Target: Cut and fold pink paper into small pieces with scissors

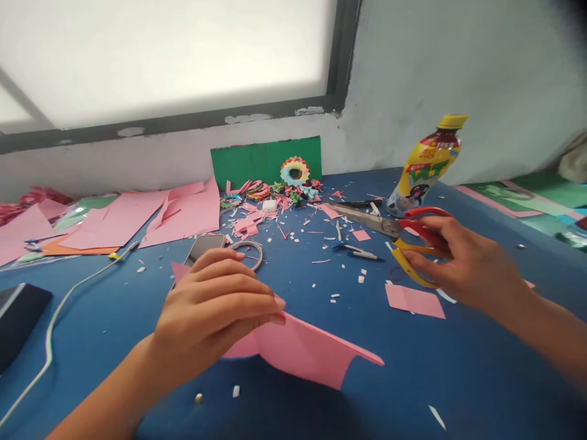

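Note:
My left hand (220,305) pinches a pink paper sheet (307,348) by its upper edge, at the front of the blue table. The sheet bends downward, and a curved notch shows at its right end. On the right, my right hand (458,263) has its fingers in the red and yellow handles of a pair of scissors (367,220). The blades point left toward the scraps and look closed or nearly so. Below the handles lies a small pink paper rectangle (415,301). Behind my left hand are a phone (206,245) and a tape roll (259,256), both partly covered.
A tilted-looking drink bottle (424,165) stands at the back right. Several paper scraps (247,226) and a pen (364,253) litter the middle. A green board (247,162) leans on the wall behind a paper ring (295,172). Pink sheets (123,214) and a white cable (68,299) lie left.

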The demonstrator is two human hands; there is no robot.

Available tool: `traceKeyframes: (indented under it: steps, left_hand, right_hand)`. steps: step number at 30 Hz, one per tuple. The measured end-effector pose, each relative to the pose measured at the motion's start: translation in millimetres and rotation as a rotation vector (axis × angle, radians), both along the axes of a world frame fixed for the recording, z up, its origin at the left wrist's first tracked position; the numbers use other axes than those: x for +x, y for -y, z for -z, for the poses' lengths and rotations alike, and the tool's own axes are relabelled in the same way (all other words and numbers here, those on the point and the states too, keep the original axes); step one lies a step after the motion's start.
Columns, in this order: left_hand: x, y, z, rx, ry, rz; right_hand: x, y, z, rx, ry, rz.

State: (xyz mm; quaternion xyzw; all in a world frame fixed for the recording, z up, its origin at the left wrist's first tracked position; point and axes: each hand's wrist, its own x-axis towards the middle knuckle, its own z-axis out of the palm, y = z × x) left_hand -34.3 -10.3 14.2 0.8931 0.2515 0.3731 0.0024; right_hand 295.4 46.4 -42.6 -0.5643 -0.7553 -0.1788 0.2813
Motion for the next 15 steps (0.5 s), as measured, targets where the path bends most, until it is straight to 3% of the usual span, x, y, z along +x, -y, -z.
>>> traceKeyframes:
  steps: [8, 15]
  left_hand:
    - [-0.8, 11.5, -3.7, 0.233, -0.014, -0.033]
    - [-1.4, 11.6, 0.4, 0.344, -0.05, -0.071]
  right_hand:
    - [-0.5, -8.3, 11.2, -0.146, -0.02, -0.029]
    - [-10.1, -7.0, 18.7, -0.333, 0.003, -0.277]
